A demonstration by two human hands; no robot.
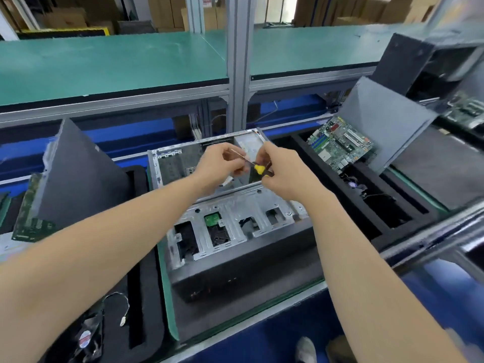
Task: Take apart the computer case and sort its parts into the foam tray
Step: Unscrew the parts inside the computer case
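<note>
— Where do we have the computer case [230, 231]?
— Open on the green mat [167, 297] before us. Above it our right hand [282, 176] grips the screwdriver [259, 169] by its yellow-and-black handle, and our left hand [220, 166] pinches its thin shaft.
— And around it?
— The foam tray [366, 224] lies just to the right, with a motherboard [339, 144] propped at its far end; a fan [86, 336] lies lower left
</note>
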